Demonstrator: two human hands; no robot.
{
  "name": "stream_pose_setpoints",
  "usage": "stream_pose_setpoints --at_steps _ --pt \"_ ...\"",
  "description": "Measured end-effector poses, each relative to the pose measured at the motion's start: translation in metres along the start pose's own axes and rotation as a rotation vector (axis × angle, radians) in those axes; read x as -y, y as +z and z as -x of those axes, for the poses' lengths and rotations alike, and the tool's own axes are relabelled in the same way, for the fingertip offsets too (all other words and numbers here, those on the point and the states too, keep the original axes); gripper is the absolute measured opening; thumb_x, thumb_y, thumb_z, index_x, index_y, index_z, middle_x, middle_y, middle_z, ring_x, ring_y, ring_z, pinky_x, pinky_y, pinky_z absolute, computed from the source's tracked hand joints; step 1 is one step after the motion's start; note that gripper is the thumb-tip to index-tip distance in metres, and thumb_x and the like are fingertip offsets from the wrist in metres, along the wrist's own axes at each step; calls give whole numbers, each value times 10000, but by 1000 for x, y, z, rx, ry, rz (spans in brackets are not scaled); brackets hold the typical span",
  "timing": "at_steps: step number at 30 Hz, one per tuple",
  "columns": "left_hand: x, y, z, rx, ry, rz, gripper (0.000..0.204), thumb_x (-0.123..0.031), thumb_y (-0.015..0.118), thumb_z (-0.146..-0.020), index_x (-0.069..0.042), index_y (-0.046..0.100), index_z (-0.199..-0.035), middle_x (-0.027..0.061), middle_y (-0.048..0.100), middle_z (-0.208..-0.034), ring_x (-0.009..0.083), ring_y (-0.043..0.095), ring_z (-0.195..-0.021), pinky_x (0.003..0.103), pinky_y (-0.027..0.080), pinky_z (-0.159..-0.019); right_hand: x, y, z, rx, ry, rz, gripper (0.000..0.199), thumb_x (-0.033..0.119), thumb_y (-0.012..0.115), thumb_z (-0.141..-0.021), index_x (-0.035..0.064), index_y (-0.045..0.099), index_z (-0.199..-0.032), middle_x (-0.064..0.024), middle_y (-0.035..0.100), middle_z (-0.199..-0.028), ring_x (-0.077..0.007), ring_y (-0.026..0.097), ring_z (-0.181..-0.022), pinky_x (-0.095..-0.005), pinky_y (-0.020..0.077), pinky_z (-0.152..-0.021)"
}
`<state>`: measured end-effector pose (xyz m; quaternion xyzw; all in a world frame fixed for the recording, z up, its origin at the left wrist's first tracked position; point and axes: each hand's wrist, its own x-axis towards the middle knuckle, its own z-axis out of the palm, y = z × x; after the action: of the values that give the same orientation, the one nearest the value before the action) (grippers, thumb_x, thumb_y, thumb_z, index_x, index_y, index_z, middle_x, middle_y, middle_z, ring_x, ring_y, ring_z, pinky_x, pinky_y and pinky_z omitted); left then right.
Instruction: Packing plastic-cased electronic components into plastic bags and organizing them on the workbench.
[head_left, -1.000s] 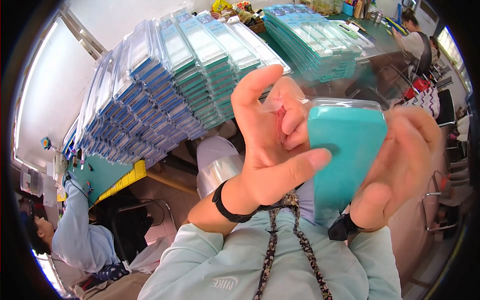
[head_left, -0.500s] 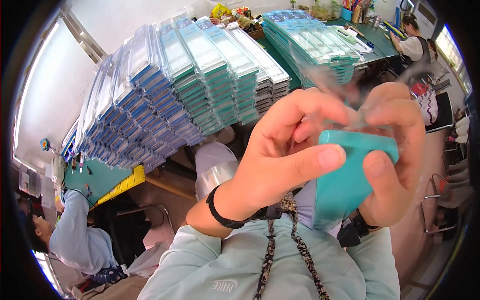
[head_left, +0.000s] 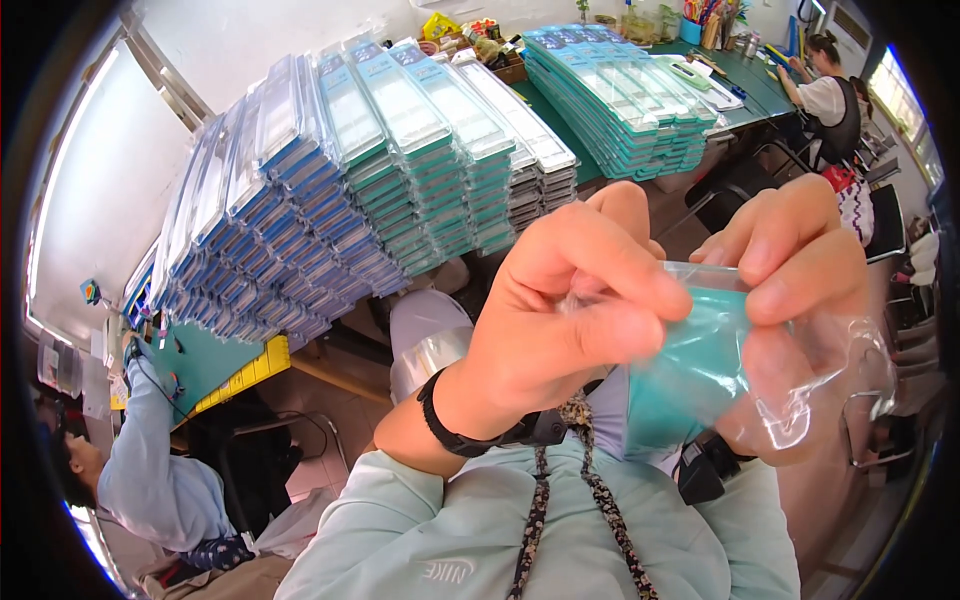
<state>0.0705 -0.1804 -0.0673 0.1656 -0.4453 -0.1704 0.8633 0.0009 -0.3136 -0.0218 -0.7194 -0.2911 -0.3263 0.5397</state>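
Observation:
Close to the camera, my left hand (head_left: pixel 560 310) pinches the top edge of a clear plastic sleeve (head_left: pixel 800 390) that holds a teal card (head_left: pixel 690 375). My right hand (head_left: pixel 790 270) grips the same sleeve from the right, thumb and fingers over its upper edge. The loose end of the plastic bulges out at the lower right. A black band sits on my left wrist, and a patterned lanyard (head_left: pixel 580 480) hangs below it.
Tall stacks of blue and teal packaged items (head_left: pixel 330 200) cover a green table behind my hands, with another teal stack (head_left: pixel 620 100) further right. One person in light blue (head_left: pixel 150 470) sits lower left; another is seated at the table, upper right (head_left: pixel 830 90).
The teal card has tilted and slid down into the clear sleeve. Both hands moved from holding the card's sides to pinching the sleeve's top edge.

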Motion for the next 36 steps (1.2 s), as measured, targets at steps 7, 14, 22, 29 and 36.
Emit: stream_pose_setpoints --at_steps 7,14,22,29,36 --pt "-2 -9 3 43 64 -163 118 -111 694 -777 -78 663 -886 -26 407 -702 97 320 -635 232 258 -544 -7 -2 6 23 -44 -79 124 208 649 -809 134 549 -811 -59 431 -917 -208 485 -835 -362 454 -836" --pt "-4 -16 10 145 243 -464 100 -85 611 -812 -86 678 -886 11 405 -702 136 338 -606 262 263 -522 -23 -5 12 -18 -217 -57 74 214 589 -846 170 560 -794 -48 394 -978 -223 459 -902 -368 442 -861" --pt "0 -25 15 120 231 -502 82 -51 579 -766 -78 652 -791 15 415 -732 150 368 -664 257 307 -571 -24 22 20 -383 -216 93 372 446 464 -890 78 438 -845 -89 367 -984 -231 447 -886 -356 435 -817" --pt "1 -29 12 89 219 -519 107 2 567 -725 -76 639 -728 17 421 -749 146 369 -676 249 319 -595 -28 15 35 -314 -148 372 314 348 471 -901 53 439 -800 -99 417 -843 -190 436 -677 -295 361 -594" --pt "1 -34 15 61 182 -490 138 39 539 -704 -72 614 -670 28 411 -757 144 378 -664 243 313 -580 -31 16 38 -313 -116 414 259 256 455 -917 38 423 -783 -110 422 -827 -171 421 -618 -290 360 -560"
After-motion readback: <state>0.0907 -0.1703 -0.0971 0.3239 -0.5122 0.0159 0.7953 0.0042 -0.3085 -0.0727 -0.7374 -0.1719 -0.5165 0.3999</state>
